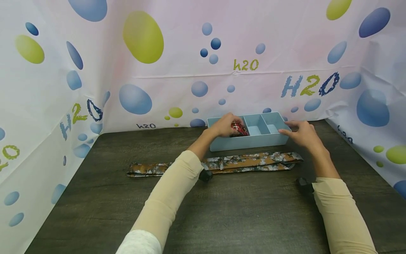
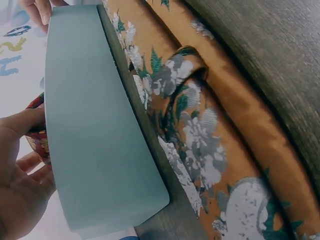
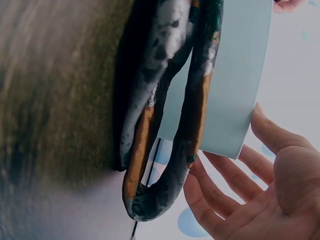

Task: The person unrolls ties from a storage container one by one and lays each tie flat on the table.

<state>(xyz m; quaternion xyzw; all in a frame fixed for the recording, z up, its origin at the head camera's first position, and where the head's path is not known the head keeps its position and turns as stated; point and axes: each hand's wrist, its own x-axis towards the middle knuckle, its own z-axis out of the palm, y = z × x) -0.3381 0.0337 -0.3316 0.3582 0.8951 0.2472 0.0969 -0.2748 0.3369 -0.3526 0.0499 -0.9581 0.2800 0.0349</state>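
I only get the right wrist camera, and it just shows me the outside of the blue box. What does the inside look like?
Observer: The head view looks down into the blue box, and two dividers show inside it, making compartments.
Operator: Cool, like little rooms! And who's peeking in at the top right corner of my picture?
Observer: That's the left hand; the head and left wrist views show it holding a red patterned thing.
Operator: Ooh! I can see one end of the flowery cloth too. Where does the rest go?
Observer: In the head view, more of it shows out past the left end of the box.
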